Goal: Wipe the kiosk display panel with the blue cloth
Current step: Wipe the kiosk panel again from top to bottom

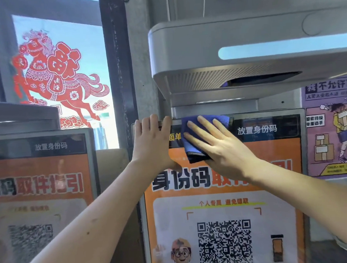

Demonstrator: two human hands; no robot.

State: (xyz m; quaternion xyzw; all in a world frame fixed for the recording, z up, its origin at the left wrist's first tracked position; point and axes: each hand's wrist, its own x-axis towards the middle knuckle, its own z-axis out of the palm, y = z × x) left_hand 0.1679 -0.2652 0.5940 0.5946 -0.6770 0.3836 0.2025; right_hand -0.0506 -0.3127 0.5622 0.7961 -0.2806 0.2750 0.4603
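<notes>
The kiosk display panel (272, 166) faces me, showing an orange screen with black and red characters and a QR code. A folded blue cloth (191, 144) lies flat against the panel's top strip, left of centre. My right hand (220, 144) presses on the cloth with fingers spread, pointing up and to the left. My left hand (152, 140) rests flat on the panel's top left corner, fingers hooked over the upper edge of the frame, holding nothing else.
A grey scanner head (245, 51) with a light-blue strip overhangs the panel just above my hands. A second kiosk screen (39, 180) stands to the left. A red paper-cut horse (53, 77) decorates the window behind. A purple poster (335, 133) hangs to the right.
</notes>
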